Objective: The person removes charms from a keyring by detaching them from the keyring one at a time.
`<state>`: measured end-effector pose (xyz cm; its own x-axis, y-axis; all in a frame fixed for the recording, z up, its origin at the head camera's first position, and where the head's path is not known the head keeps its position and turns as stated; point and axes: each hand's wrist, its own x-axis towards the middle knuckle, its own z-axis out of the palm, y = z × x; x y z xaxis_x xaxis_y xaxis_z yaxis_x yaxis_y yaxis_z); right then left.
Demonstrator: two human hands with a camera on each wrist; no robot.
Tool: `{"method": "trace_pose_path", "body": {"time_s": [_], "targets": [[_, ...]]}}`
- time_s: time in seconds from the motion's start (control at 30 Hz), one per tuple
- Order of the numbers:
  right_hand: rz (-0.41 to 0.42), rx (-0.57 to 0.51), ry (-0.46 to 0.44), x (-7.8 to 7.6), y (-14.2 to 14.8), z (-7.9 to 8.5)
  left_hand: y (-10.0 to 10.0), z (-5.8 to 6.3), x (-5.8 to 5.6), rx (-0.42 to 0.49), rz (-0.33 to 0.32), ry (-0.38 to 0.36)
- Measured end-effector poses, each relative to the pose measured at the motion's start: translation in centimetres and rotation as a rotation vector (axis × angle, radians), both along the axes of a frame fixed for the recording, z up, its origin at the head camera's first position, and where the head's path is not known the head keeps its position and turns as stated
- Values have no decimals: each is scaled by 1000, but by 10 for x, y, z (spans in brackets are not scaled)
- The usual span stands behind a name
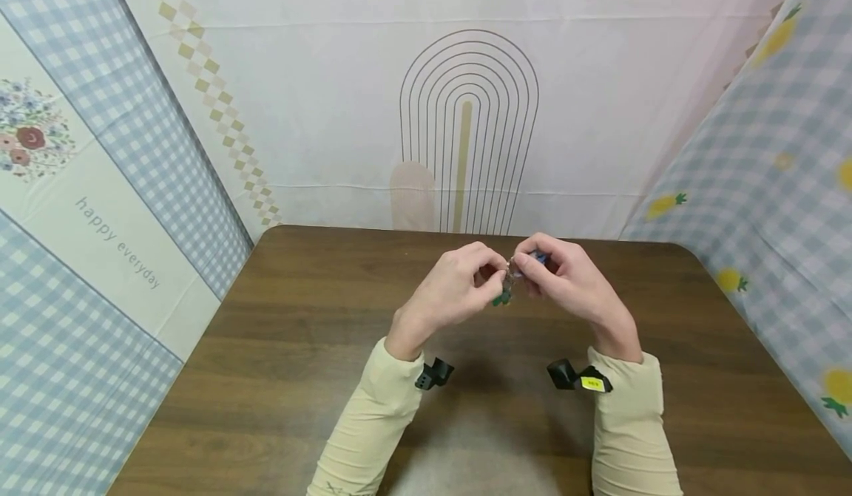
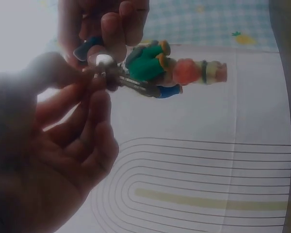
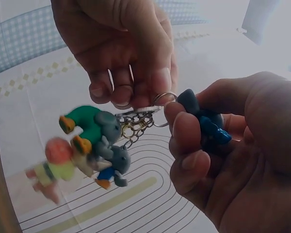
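Over the table, my left hand point(image 1: 455, 285) pinches a metal key ring point(image 3: 164, 93) between thumb and fingertips. Facing it, my right hand point(image 1: 572, 274) holds a small blue and grey figurine charm point(image 3: 214, 130), its fingertips right at the ring. Short metal chains point(image 3: 138, 120) run from the ring to more charms. Among these are a grey figurine in green point(image 3: 89, 124), a smaller grey one in blue point(image 3: 120, 159) and a red-topped one in yellow-green point(image 3: 58, 151). My fingers partly hide the ring and the charm in my right hand.
Below both hands lies a brown wooden table point(image 1: 299, 378). Behind it hangs a white cloth point(image 1: 319, 126) with an arch print. Blue checked cloths point(image 1: 752, 185) hang along the sides. Each wrist bears a black camera mount point(image 1: 434, 374).
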<state>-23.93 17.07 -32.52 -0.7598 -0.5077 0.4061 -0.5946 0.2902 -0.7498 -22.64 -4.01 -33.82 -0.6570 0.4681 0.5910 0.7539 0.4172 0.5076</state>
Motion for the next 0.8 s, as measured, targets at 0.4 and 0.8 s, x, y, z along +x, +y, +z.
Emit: {"method": "trace_pose_path", "body": {"time_s": [0.4, 0.8], "targets": [[-5, 34, 30, 2, -5, 0, 2, -2, -2, 14, 129, 45], [-39, -63, 99, 4, -3, 1, 9, -3, 0, 115, 34, 3]]}}
